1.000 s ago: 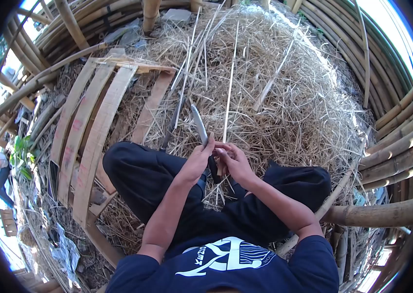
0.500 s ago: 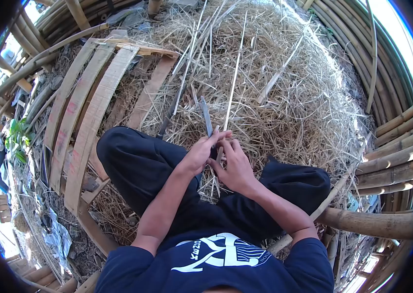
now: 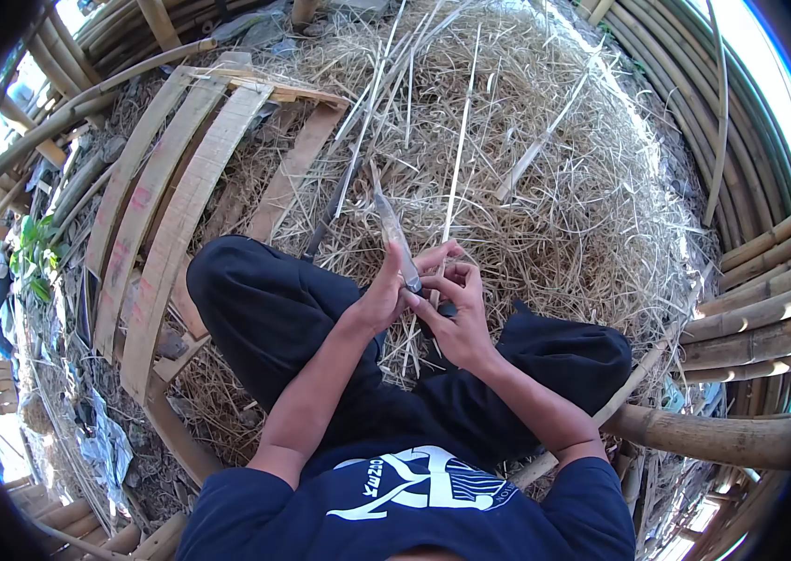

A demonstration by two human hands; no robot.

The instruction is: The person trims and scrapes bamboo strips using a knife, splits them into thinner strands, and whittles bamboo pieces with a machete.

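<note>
Knife (image 3: 388, 220) sits between the hands, tip pointing far left; the right hand (image 3: 459, 325), fingers curled, pinches it near the handle. The left hand (image 3: 384, 292) reaches rightward beside the blade, its grip unclear. Straw (image 3: 563, 234) covers the ground; strip (image 3: 461, 150) lies far, pallet (image 3: 194, 224) left, bamboo pole (image 3: 713, 435) near right.

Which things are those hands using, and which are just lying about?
Seemingly in use:
silver-bladed, dark-handled knife between left hand and right hand
long, thin, pale strip reaching them

Seemingly just lying about:
slatted brown wooden pallet
loose, pale-brown, straw-like litter
broad, flat, pale strip upon it
</note>
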